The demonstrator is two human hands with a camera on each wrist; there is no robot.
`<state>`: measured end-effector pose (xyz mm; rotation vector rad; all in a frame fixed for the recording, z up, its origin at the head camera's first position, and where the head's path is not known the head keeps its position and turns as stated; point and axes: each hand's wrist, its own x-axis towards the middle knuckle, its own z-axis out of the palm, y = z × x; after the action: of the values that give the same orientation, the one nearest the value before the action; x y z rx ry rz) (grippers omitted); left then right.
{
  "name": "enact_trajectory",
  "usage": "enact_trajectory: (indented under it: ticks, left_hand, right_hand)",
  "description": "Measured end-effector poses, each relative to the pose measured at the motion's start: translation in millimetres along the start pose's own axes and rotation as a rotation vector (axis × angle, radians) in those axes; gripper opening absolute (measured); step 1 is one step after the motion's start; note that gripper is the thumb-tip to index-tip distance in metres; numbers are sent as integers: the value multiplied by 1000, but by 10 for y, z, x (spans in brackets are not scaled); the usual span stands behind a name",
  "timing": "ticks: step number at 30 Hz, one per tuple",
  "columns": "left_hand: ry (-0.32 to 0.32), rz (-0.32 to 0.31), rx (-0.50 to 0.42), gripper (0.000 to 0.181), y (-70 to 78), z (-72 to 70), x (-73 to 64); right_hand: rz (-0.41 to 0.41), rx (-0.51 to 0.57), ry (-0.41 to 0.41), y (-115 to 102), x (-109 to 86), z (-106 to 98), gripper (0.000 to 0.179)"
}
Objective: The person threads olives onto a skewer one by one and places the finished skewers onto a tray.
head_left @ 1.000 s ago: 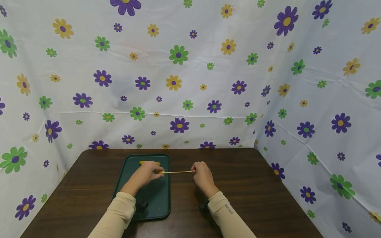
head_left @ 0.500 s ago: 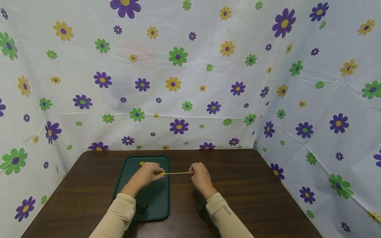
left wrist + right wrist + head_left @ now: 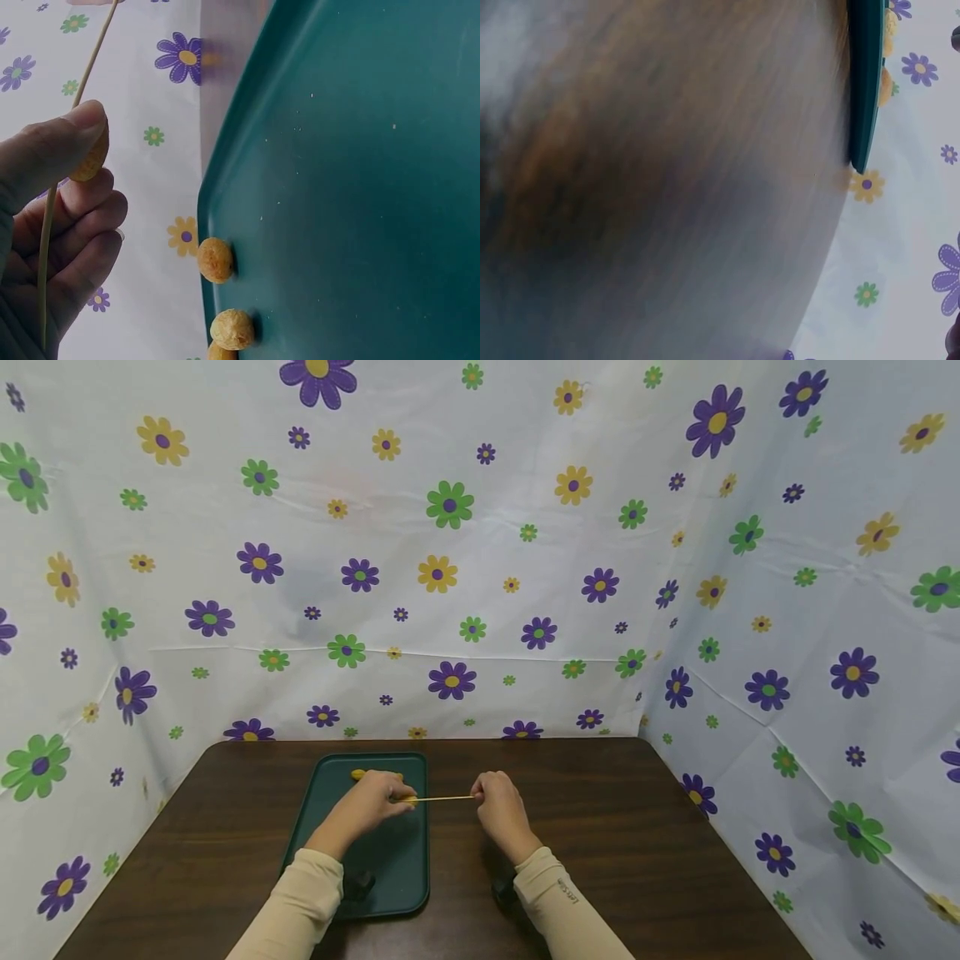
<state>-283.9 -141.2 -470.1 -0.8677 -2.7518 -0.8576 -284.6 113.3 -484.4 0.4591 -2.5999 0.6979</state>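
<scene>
My left hand point(image 3: 367, 802) is over the green tray point(image 3: 401, 868) and pinches a small golden-brown ball point(image 3: 94, 161) between thumb and fingertips. A thin wooden skewer point(image 3: 446, 798) runs by this ball and down across the palm in the left wrist view; the thumb hides whether it pierces the ball. Right of the tray, my right hand point(image 3: 504, 814) grips the skewer's other end with curled fingers, above the table. More golden balls point(image 3: 216, 260) lie along the tray's far edge, partly behind my left hand in the head view.
The tray stands left of centre on a dark brown wooden table point(image 3: 615, 827). A white cloth with printed flowers point(image 3: 480, 527) hangs behind the table and along its sides. Pale crumbs point(image 3: 279, 202) dot the tray.
My right hand has moved slightly left, toward the left hand, and the visible stretch of skewer between them is shorter. The left hand has stayed nearly still.
</scene>
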Motion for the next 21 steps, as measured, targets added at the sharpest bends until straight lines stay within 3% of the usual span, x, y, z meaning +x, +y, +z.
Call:
enact_trajectory:
  ticks: [21]
  left_hand:
    - [-9,-9,69,9,79,7,11]
  right_hand:
    - [-10,-13,11,-87,-13,68,27]
